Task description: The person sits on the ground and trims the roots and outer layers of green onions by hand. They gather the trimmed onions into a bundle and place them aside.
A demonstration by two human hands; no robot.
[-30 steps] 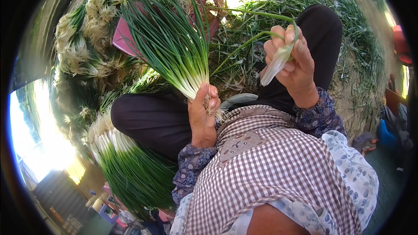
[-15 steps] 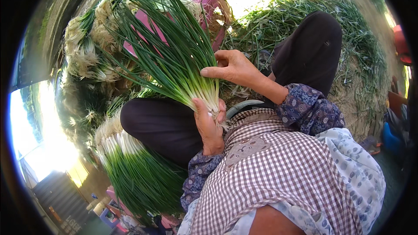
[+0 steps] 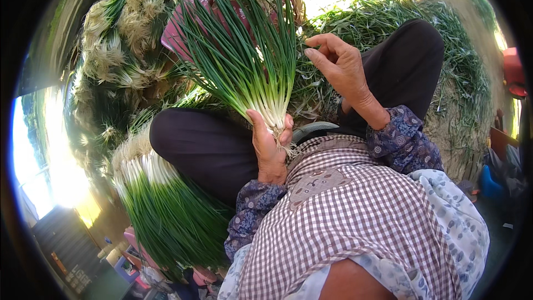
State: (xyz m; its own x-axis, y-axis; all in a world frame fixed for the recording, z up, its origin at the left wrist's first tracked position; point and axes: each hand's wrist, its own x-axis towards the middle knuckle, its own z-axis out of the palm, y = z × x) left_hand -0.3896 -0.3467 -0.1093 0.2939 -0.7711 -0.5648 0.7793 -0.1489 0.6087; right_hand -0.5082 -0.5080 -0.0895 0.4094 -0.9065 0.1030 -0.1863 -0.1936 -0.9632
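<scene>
My left hand [image 3: 270, 153] is wrapped around the white root end of a bunch of green onions [image 3: 250, 72]. Their thin roots hang below my thumb and fingers, and the green leaves fan out upward and away from me. To the right of the leaves, my right hand [image 3: 340, 65] is raised clear of the bunch. Its thumb and forefinger are brought together in a pinch; whatever lies between the tips is too small to make out.
A large stack of green onions [image 3: 166, 205] lies beside my left knee. More onions with matted roots [image 3: 102, 58] are piled at the far left, near a pink plastic stool [image 3: 183, 33]. Stripped green leaves [image 3: 388, 16] are heaped beyond my right knee [image 3: 408, 50].
My right hand has come off the onion stalks and moved up and to the right. The bunch in my left hand has swung more upright.
</scene>
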